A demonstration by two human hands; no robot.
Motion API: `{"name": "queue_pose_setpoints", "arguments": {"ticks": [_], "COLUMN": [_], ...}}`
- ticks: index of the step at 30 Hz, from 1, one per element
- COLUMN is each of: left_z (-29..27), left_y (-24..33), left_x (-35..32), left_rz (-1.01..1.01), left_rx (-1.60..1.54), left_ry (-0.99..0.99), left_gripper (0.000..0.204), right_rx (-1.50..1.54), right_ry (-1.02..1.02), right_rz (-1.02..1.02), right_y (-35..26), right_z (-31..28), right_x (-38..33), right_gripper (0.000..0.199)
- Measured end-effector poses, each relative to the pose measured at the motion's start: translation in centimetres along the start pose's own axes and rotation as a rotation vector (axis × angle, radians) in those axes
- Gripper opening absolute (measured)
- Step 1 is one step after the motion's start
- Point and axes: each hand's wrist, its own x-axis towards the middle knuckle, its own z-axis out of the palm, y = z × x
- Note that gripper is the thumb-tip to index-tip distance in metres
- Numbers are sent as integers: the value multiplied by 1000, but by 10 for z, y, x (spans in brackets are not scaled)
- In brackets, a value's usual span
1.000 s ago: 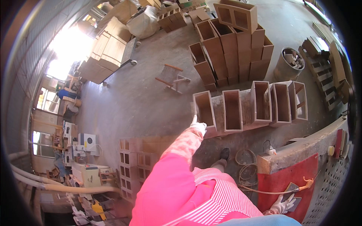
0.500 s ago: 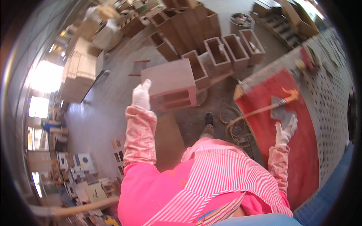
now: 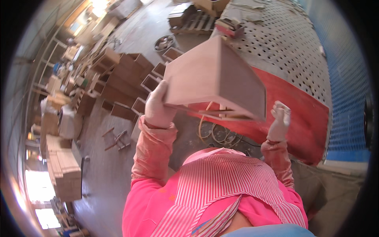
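Gloved left hand (image 3: 158,108) clamps the near left edge of an open-fronted wooden cabinet box (image 3: 193,75), thumb against its side and the other fingers largely hidden; the edge apparently offers the handiest grip on so broad a shell. Held aloft and tilted, opening toward the wearer, the box hangs partly across the view of a red sheet (image 3: 304,126) on a perforated workbench (image 3: 276,39), a cover that probably spares the wood from the hard surface. Gloved right hand (image 3: 280,120), fingers loosely bent and parted, stands just beside the box's lower right corner without touching it, so the left seems to bear the load alone. Beyond, similar boxes (image 3: 151,83) stand in a row, likely for easy reach, near a round bin (image 3: 164,42).
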Motion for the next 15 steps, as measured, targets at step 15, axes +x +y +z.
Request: {"name": "queue_pose_setpoints", "arguments": {"ticks": [15], "left_z": [14], "left_y": [-228], "left_x": [28], "left_rz": [-60], "left_rx": [1369], "left_ry": [-951], "left_gripper": [36], "right_rx": [1017], "right_ry": [289], "right_rz": [485], "right_y": [-13], "right_z": [-13], "right_x": [-50], "right_gripper": [78]}}
